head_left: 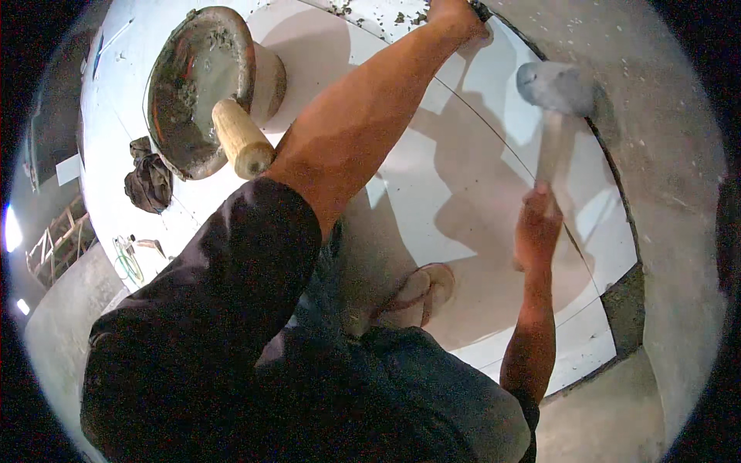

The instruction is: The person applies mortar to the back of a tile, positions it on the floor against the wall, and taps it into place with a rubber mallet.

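My right hand is wrapped round the pale handle of a mallet. Its grey head is smeared by motion, above the white floor tiles close to the wall. At the top of the picture my left hand reaches down to the tiles beside the wall edge; its fingers are largely hidden. Below my left forearm stands a bucket with wet grey mortar in it. A thick wooden handle sticks out over the bucket's rim.
A rough grey wall runs along the right, with a dark gap at the tile edge. A crumpled dark cloth lies left of the bucket. Mortar crumbs dot the far tiles. A sandalled foot rests on the tiles between my arms.
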A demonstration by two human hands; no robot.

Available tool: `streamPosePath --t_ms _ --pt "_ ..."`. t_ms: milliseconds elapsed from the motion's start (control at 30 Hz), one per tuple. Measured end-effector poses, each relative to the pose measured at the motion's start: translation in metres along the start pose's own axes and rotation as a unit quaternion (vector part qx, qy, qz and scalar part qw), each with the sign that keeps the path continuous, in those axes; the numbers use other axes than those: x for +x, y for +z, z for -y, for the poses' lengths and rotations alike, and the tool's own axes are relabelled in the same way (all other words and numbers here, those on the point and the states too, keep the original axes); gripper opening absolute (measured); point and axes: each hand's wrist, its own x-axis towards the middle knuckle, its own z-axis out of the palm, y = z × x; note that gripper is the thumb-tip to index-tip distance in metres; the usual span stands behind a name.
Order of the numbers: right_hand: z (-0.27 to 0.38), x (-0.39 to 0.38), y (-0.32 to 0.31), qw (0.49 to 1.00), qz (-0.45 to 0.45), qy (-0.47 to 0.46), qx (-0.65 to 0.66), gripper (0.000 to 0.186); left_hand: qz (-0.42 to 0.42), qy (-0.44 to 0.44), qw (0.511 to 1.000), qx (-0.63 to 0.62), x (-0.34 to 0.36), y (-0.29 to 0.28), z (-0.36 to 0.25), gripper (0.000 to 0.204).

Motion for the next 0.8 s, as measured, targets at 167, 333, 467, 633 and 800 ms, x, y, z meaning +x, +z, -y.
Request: streamPosePath --t_ms 167,333,467,633,800 --pt "-0.02 -0.003 0.005 0.986 -0.125 -0.087 -0.07 0.043 0.023 -0.05 0.995 -0.079 0.007 0.002 0.0 0.052" --pt "-0.001 -0.019 0.004 0.991 -0.043 0.107 0.065 0.043 0.058 -0.038 0.997 -0.044 0.003 -0.003 -0.004 0.052" --pt "-0.023 -0.032 0.01 0.989 -0.054 0.067 0.121 0.043 -0.111 -0.082 0.93 -0.339 -0.045 0.007 -0.011 0.026" --pt "-0.052 -0.095 0.006 0.972 -0.123 0.123 0.157 0.047 -0.286 0.089 0.945 -0.133 -0.178 0.058 -0.037 0.068" --pt "-0.087 -0.186 0.033 0.897 -0.088 0.293 0.32 0.042 -0.172 0.14 0.971 -0.092 -0.228 0.06 -0.05 0.072"
